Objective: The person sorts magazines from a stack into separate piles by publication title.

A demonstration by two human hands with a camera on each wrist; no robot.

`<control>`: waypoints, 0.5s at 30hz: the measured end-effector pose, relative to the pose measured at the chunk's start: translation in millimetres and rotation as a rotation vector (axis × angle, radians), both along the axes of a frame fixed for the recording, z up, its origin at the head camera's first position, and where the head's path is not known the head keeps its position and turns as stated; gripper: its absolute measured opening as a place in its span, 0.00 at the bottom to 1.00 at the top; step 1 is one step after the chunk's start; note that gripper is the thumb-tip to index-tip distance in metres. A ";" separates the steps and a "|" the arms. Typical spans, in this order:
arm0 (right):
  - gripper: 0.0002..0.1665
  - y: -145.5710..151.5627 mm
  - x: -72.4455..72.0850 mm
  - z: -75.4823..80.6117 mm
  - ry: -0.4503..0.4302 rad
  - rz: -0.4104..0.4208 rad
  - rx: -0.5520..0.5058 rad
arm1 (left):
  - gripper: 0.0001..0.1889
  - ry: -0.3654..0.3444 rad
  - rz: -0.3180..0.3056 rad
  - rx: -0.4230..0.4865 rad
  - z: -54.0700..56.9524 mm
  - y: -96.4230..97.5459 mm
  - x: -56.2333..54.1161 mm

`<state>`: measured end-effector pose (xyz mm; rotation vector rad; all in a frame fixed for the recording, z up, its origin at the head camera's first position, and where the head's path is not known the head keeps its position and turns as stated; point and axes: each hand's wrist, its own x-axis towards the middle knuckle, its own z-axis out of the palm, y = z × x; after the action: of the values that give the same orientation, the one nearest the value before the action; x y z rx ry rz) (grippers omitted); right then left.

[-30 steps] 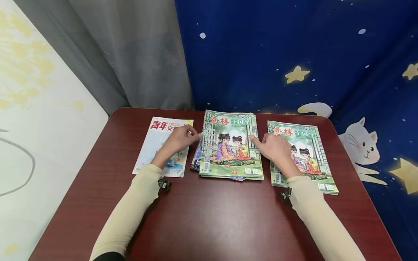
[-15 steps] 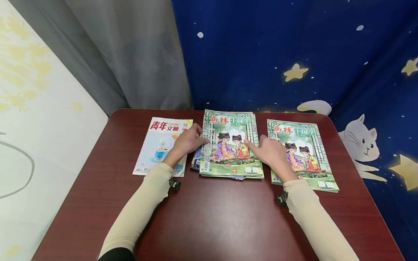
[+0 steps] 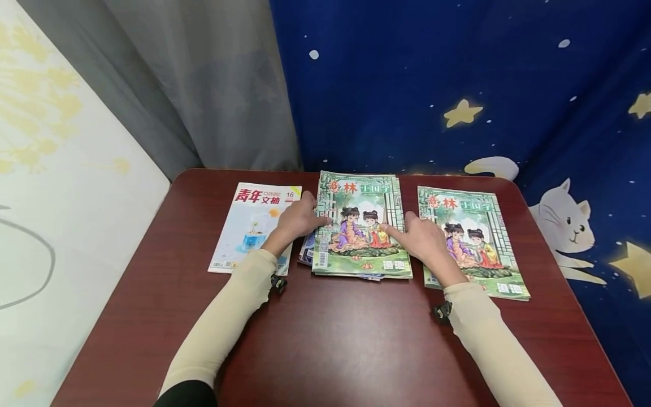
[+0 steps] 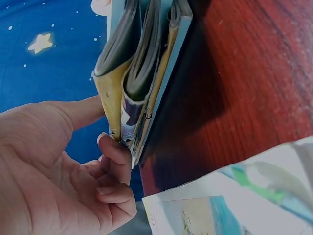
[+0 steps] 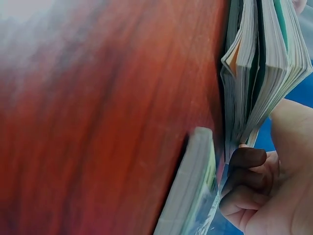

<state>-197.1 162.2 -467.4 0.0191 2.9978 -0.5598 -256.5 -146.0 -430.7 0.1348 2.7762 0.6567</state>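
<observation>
A stack of magazines [image 3: 363,257] lies in the middle of the table, a green cover with two drawn figures on top and a bluish one poking out beneath. My left hand [image 3: 296,219] grips its left edge, thumb over the cover. In the left wrist view, curled fingers of the left hand [image 4: 58,166] touch the folded spines [image 4: 137,73]. On the opposite edge, my right hand [image 3: 424,240] has its thumb on the cover. The right wrist view shows the right hand [image 5: 286,181] with bent fingers against the page edges [image 5: 264,63].
To the left lies a white magazine [image 3: 236,232] with red lettering, partly under the left forearm. Another green-covered pile [image 3: 485,282] sits at the right, partly covered by the right hand. The dark red table [image 3: 346,345] meets a blue starry curtain [image 3: 376,102] behind.
My left hand has moved right from over the white magazine onto the stack's left edge. The right thumb has slid a little further in over the cover. The stack stays in place.
</observation>
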 end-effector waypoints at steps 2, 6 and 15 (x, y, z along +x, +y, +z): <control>0.45 0.6 0.1 0.5 -0.015 0.004 -0.015 | 0.31 0.006 0.003 -0.013 -0.1 1.4 0.9; 0.42 3.4 0.3 1.6 -0.024 0.012 -0.040 | 0.33 0.043 -0.004 -0.025 -0.8 5.0 2.1; 0.38 2.7 1.4 1.9 -0.005 0.025 -0.064 | 0.38 0.080 -0.025 -0.018 -2.3 5.0 1.7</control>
<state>-195.7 164.9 -465.4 -0.0212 2.9693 -0.6516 -254.8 -141.0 -433.0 0.1967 2.8515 0.6338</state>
